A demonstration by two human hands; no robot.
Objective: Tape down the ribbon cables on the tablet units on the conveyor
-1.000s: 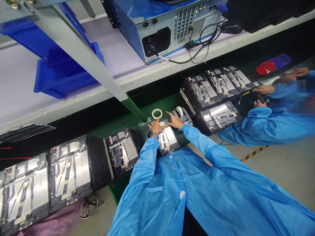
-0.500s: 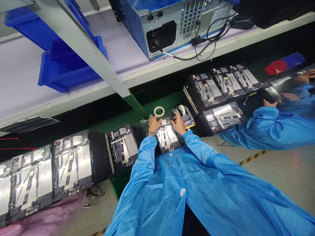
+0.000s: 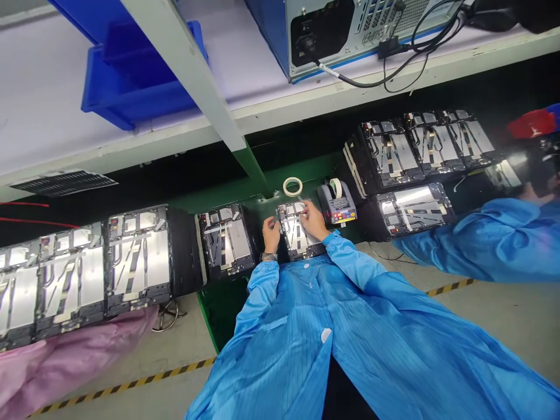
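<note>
Flat in front of me lies an open device panel (image 3: pixel 295 236) with a silvery plate, dark ribbon cables and a black frame. My right hand (image 3: pixel 314 221) is over its upper right part, fingers closed together at a small pale strip (image 3: pixel 301 200); the strip's kind is too small to tell. Beside the panel's left edge, my left hand (image 3: pixel 271 236) has its fingers loosely bent and apart, with nothing visible in them. A roll of tape (image 3: pixel 293 186) lies beyond the panel. To the right stands a tape dispenser (image 3: pixel 339 204) with a lit display and a roll in it.
Similar panels stand at left (image 3: pixel 137 256), near left (image 3: pixel 225 242) and right (image 3: pixel 413 210), some stacked. A shelf post (image 3: pixel 249 160) rises behind the work spot. A computer case (image 3: pixel 324 35) and blue bins (image 3: pixel 140 87) sit above. A co-worker's blue sleeve (image 3: pixel 494 233) reaches in from the right.
My left hand has come off the panel's top to its left side. My right hand has moved from the upper right edge in over the panel. The view has shifted.
</note>
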